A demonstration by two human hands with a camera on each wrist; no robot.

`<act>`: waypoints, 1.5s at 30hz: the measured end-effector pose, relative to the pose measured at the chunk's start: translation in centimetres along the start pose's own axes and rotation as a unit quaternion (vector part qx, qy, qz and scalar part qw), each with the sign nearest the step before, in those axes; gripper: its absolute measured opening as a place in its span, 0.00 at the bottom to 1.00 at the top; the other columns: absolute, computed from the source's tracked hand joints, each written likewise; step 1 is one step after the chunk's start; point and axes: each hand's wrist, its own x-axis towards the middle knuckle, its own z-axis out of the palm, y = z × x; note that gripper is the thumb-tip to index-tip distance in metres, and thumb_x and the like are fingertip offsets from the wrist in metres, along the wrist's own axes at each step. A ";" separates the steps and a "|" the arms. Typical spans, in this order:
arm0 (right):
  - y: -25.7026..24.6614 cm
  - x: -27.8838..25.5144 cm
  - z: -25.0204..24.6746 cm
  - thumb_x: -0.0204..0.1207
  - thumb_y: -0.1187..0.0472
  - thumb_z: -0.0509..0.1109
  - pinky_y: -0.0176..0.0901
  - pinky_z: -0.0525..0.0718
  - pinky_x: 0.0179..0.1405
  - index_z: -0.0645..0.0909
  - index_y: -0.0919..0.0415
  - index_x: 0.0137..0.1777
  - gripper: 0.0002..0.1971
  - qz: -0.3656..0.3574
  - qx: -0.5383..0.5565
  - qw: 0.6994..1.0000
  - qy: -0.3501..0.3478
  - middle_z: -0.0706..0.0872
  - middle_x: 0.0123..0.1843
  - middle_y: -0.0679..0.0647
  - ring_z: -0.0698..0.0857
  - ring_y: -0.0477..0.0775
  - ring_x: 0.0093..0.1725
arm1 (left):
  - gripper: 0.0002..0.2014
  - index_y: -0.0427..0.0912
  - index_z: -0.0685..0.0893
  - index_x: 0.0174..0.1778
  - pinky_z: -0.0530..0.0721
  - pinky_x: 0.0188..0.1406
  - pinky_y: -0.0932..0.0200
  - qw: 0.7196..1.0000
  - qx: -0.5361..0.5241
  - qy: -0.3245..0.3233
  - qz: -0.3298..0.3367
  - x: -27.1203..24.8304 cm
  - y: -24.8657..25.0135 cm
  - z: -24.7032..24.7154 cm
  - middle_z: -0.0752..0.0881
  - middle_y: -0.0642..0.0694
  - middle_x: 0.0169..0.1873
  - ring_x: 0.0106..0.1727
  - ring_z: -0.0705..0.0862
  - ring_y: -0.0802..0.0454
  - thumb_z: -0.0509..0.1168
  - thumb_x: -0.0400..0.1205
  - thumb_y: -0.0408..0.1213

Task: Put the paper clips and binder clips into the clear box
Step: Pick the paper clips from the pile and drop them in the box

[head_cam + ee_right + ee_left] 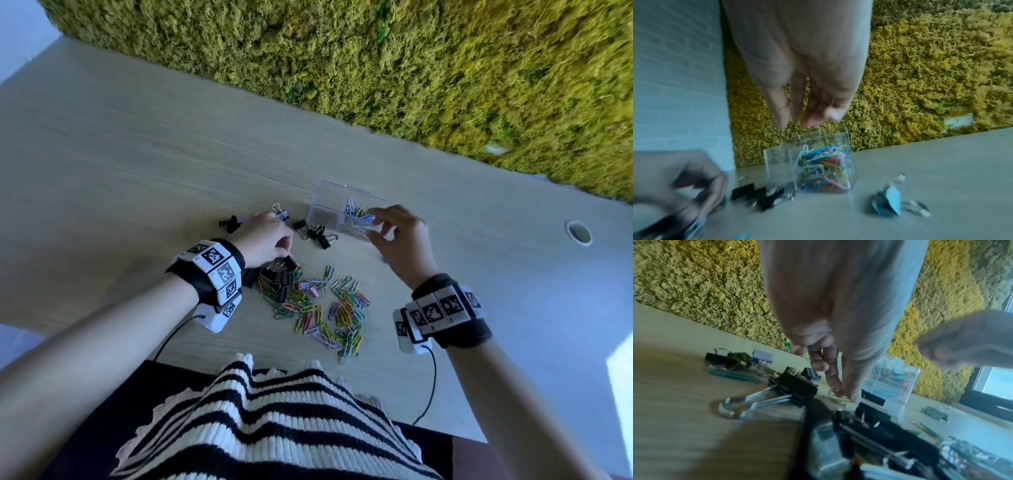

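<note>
On my far left a few binder clips (230,223) lie on the worktop (137,171), beyond my left hand (265,240). That hand is down over the near pile, fingers (835,379) curled in; in the left wrist view the fingertips pinch at a thin wire loop where black clips are heaped, though blur keeps me from saying whether it is lifted. Just right of that hand more black binder clips (315,233) lie against the foot of the clear box (329,202). Nearer to me the coloured paper clips (329,308) spread loosely between my two wrists, their long axes pointing every way.

The clear box stands upright with its mouth up and already holds a heap of coloured clips at its right end. My right hand (399,236) hovers at that end, fingers (783,113) hanging loosely downward over the opening; I cannot tell whether they hold anything.

I judge the next move hangs on this: the box lies up and to the right of my left fingers, so that hand must carry across the black clips, while the right is already nearest the mouth.
</note>
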 end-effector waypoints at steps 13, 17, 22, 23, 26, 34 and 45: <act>0.0 -6.4 3.6 0.64 0.59 0.79 0.45 0.76 0.36 0.80 0.60 0.45 0.13 0.070 -0.117 0.953 -0.269 0.79 0.44 0.55 0.78 0.56 0.40 | 0.05 0.48 0.85 0.34 0.71 0.36 0.62 0.987 -0.143 -0.054 0.056 0.1 5.8 1.8 0.83 0.57 0.33 0.38 0.81 0.56 0.74 0.73 0.38; -0.6 -6.1 2.3 0.62 0.53 0.81 0.46 0.80 0.42 0.78 0.59 0.64 0.30 0.094 -0.076 0.959 -0.255 0.80 0.49 0.55 0.79 0.53 0.40 | 0.15 0.51 0.83 0.42 0.76 0.47 0.55 0.991 -0.106 -0.061 0.060 -0.3 5.0 1.7 0.84 0.53 0.43 0.50 0.78 0.50 0.77 0.66 0.51; -1.1 -9.5 0.2 0.46 0.37 0.82 0.49 0.83 0.52 0.56 0.52 0.75 0.59 0.103 -0.161 0.907 -0.375 0.72 0.58 0.54 0.74 0.52 0.53 | 0.40 0.54 0.73 0.60 0.64 0.64 0.50 0.974 0.144 -0.144 0.098 -2.4 2.7 0.8 0.71 0.54 0.56 0.62 0.64 0.52 0.74 0.55 0.68; -1.2 -10.1 0.4 0.44 0.35 0.82 0.48 0.83 0.51 0.54 0.52 0.76 0.61 0.091 -0.185 0.899 -0.385 0.71 0.60 0.55 0.73 0.51 0.53 | 0.42 0.53 0.71 0.60 0.63 0.63 0.50 0.970 0.162 -0.153 0.097 -2.6 2.5 1.1 0.69 0.53 0.57 0.62 0.63 0.51 0.74 0.54 0.68; -1.2 -10.4 1.9 0.45 0.34 0.81 0.45 0.83 0.47 0.55 0.54 0.75 0.60 0.075 -0.205 0.905 -0.365 0.70 0.60 0.56 0.71 0.49 0.51 | 0.40 0.52 0.69 0.55 0.63 0.60 0.51 0.973 0.155 -0.140 0.102 -2.3 3.0 2.4 0.68 0.52 0.55 0.59 0.63 0.50 0.74 0.54 0.69; -1.3 -6.2 2.4 0.59 0.44 0.81 0.56 0.80 0.55 0.64 0.58 0.72 0.45 0.106 -0.122 0.943 -0.291 0.72 0.65 0.58 0.76 0.59 0.59 | 0.33 0.51 0.74 0.53 0.65 0.58 0.51 0.989 0.102 -0.039 0.099 -0.4 4.4 2.5 0.74 0.52 0.54 0.58 0.67 0.50 0.69 0.61 0.70; -1.7 -5.1 4.3 0.73 0.61 0.70 0.42 0.79 0.42 0.85 0.59 0.53 0.10 0.059 -0.157 0.949 -0.267 0.85 0.48 0.57 0.84 0.57 0.47 | 0.41 0.56 0.69 0.74 0.62 0.61 0.53 0.992 0.066 -0.036 0.100 -0.2 3.6 1.7 0.74 0.56 0.65 0.63 0.67 0.51 0.72 0.65 0.64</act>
